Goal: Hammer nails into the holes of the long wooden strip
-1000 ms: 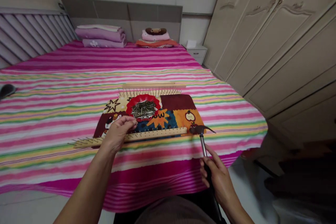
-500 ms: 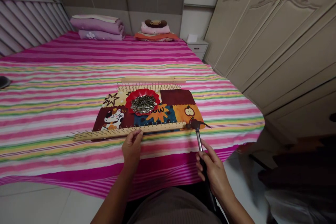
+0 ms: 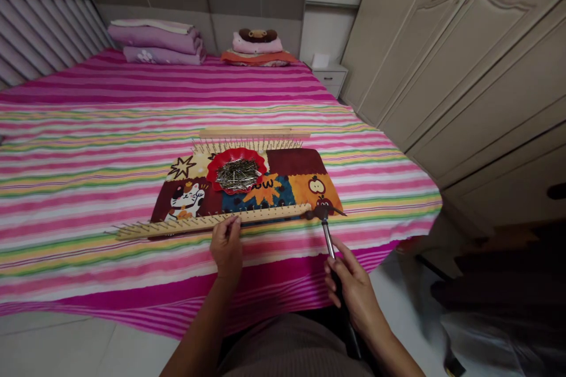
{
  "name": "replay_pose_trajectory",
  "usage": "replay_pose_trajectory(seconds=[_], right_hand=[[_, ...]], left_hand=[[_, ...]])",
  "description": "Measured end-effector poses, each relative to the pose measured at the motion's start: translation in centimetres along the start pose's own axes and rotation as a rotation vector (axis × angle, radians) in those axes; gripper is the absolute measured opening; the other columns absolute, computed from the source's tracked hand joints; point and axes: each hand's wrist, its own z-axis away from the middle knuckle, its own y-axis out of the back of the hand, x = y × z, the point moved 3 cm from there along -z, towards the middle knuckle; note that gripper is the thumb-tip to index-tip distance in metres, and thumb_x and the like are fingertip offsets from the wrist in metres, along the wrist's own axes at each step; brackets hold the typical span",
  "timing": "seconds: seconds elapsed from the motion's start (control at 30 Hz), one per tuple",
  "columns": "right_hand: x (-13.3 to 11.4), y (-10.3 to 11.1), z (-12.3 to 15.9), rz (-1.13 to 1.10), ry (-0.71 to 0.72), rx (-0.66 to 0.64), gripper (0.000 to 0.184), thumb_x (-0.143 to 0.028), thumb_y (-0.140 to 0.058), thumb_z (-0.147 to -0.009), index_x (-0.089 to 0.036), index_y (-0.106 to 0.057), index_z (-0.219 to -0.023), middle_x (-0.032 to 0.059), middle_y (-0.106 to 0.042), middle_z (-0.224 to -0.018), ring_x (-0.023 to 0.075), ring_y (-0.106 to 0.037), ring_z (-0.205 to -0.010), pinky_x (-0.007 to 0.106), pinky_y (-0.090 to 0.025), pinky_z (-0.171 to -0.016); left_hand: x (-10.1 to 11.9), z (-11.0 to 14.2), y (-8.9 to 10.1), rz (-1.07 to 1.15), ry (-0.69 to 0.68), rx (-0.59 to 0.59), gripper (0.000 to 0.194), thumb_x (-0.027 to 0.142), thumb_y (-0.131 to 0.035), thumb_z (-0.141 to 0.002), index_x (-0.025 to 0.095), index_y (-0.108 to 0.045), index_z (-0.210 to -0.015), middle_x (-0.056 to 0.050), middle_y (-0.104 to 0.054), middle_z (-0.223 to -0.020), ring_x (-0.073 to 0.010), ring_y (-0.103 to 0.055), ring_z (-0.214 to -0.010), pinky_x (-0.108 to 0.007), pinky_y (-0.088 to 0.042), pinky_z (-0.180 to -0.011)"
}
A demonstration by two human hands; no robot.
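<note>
A long wooden strip studded with nails lies across the front of a patterned mat. My left hand is closed at the strip's near edge, thumb and fingertips pinched against it. In my right hand is a hammer with a dark head, shiny shaft and black grip. The hammer's head is by the strip's right end; whether they touch I cannot tell. Behind the strip, a red scalloped bowl holds a heap of loose nails. Nails on the strip's left part stand out long and slanted.
Another nail-studded strip lies behind the bowl, with a plain wooden piece beyond it. All rest on a bed with a striped sheet. Folded bedding is by the headboard. A wardrobe stands at the right.
The view has shifted slightly. The hammer's head has moved a little left, nearer the strip's end. My left hand stays at the strip's edge, slightly farther right along it.
</note>
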Motion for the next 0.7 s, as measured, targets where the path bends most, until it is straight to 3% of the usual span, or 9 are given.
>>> replay_pose_trajectory(seconds=[0.37, 0.5, 0.7], right_hand=[[-0.1, -0.6, 0.9, 0.160, 0.068, -0.112, 0.069, -0.046, -0.061, -0.080, -0.025, -0.041, -0.142, -0.0068, -0.047, -0.064, 0.0069, -0.035, -0.043, 0.017, -0.028, -0.032], [-1.0, -3.3, 0.9, 0.343, 0.204, -0.332, 0.051, -0.042, -0.055, -0.086, -0.025, -0.053, -0.134, -0.0054, -0.049, -0.062, 0.0066, -0.036, -0.044, 0.018, -0.032, -0.040], [-2.4, -8.7, 0.3, 0.547, 0.512, -0.499, 0.045, -0.029, -0.046, -0.090, -0.028, -0.056, -0.134, 0.0000, -0.063, -0.074, 0.0136, -0.057, -0.065, 0.025, -0.049, -0.062]], left_hand=[[0.0, 0.1, -0.6, -0.072, -0.059, 0.028, 0.025, 0.042, -0.057, -0.078, 0.020, -0.066, -0.082, -0.002, -0.062, -0.077, -0.0150, -0.058, -0.071, -0.029, -0.048, -0.072], [-0.2, 0.0, -0.6, -0.125, -0.091, 0.033, 0.024, 0.042, -0.055, -0.078, 0.020, -0.065, -0.081, -0.002, -0.063, -0.075, -0.0161, -0.058, -0.074, -0.030, -0.048, -0.074], [-0.3, 0.2, -0.7, -0.135, -0.110, 0.008, 0.022, 0.038, -0.052, -0.080, 0.020, -0.064, -0.081, -0.003, -0.064, -0.075, -0.0175, -0.059, -0.076, -0.031, -0.047, -0.075]])
